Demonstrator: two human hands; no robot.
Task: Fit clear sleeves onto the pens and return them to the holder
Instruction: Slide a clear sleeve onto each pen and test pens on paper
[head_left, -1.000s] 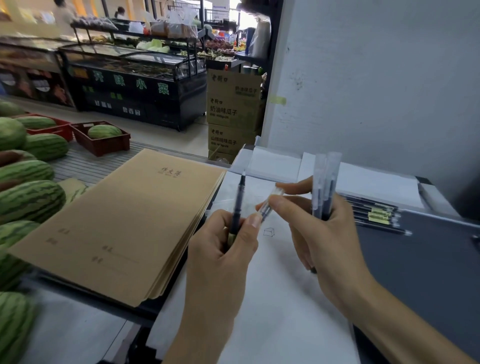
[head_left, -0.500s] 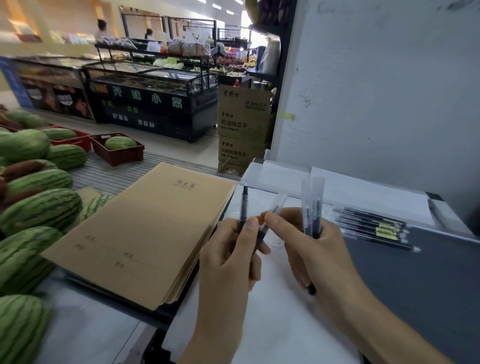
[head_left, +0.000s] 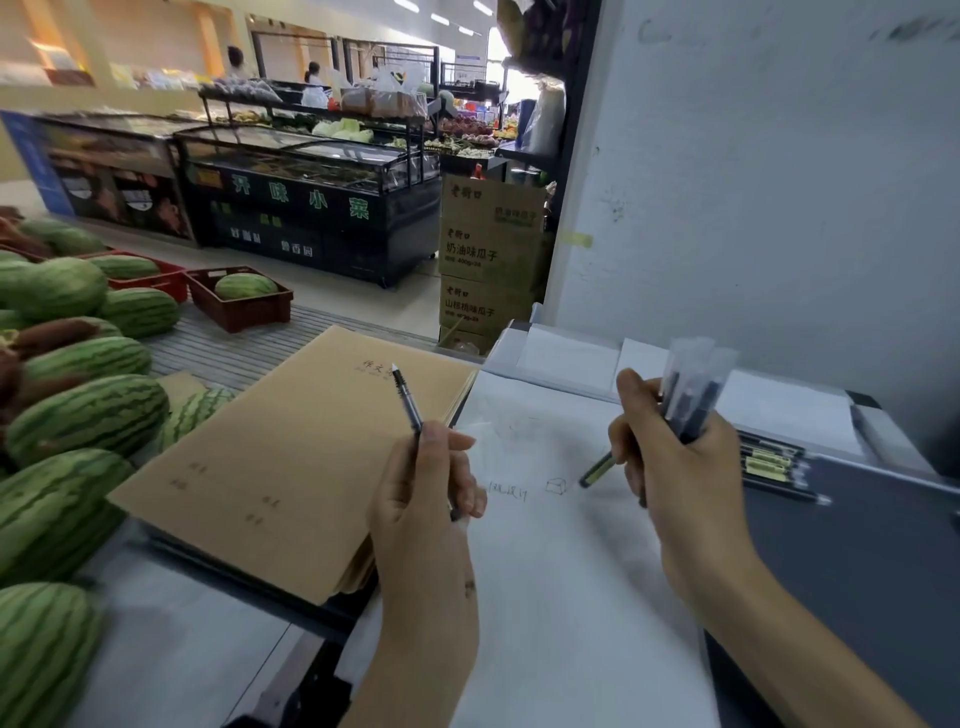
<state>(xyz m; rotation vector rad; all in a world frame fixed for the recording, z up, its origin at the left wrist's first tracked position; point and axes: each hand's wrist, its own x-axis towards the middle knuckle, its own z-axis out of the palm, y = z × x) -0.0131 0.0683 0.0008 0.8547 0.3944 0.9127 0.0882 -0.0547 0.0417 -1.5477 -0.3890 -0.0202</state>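
I was in a grocery market. The black chilled counter (head_left: 311, 208) with green lettering sat across the aisle, and behind it stood racks of vegetables and bagged goods (head_left: 358, 117). Striped watermelons (head_left: 83, 415) lay heaped left of it and nearer me, red crates (head_left: 244, 314) in front of it, and stacked cartons (head_left: 488, 260) just right of it.
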